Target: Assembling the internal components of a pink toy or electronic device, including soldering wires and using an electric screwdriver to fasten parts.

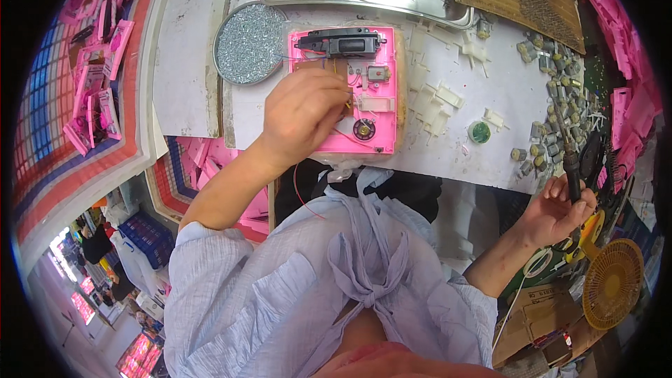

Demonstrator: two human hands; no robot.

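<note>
Holding soldering iron upright, tip up, right hand.

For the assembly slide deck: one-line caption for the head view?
Left hand pinches wires over a pink plastic housing with small parts inside; right hand grips a black-handled tool off to the side.

Your left hand reaches forward, forearm bare, fingers pinched together at the tips. Your right hand sits low and off to the side, wrist bent, fingers curled closed.
</note>
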